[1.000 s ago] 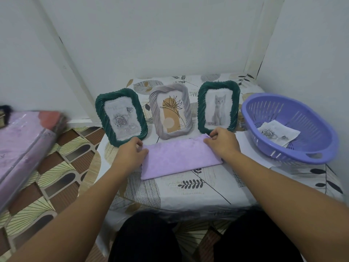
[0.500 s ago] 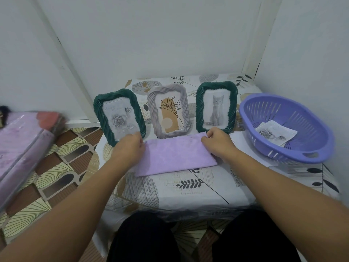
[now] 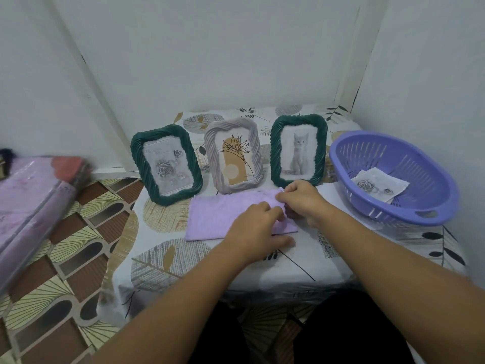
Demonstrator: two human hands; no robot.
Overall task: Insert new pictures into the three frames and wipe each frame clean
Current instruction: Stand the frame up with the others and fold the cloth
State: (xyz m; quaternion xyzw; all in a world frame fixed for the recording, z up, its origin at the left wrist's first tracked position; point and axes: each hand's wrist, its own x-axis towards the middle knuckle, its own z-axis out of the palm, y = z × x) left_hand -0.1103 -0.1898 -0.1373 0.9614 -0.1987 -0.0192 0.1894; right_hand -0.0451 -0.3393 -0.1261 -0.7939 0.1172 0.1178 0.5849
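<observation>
Three frames stand upright in a row on the small table (image 3: 301,269): a green frame with a rose picture (image 3: 168,164), a grey frame with a plant drawing (image 3: 234,156), and a green frame with a cat picture (image 3: 299,153). A folded lilac cloth (image 3: 215,219) lies flat in front of them. My right hand (image 3: 301,198) pinches the cloth's right end near the cat frame. My left hand (image 3: 256,224) lies over the cloth's right half, fingers curled onto the fabric beside the right hand.
A purple plastic basket (image 3: 420,216) sits at the table's right side with a rose picture (image 3: 378,186) inside. A pink wrapped bundle (image 3: 29,195) lies on the patterned floor to the left. White walls close in behind and to the right.
My left hand left the cloth's left end and crossed to its right end, meeting the right hand. The cloth's left part now lies uncovered. The frames stayed put.
</observation>
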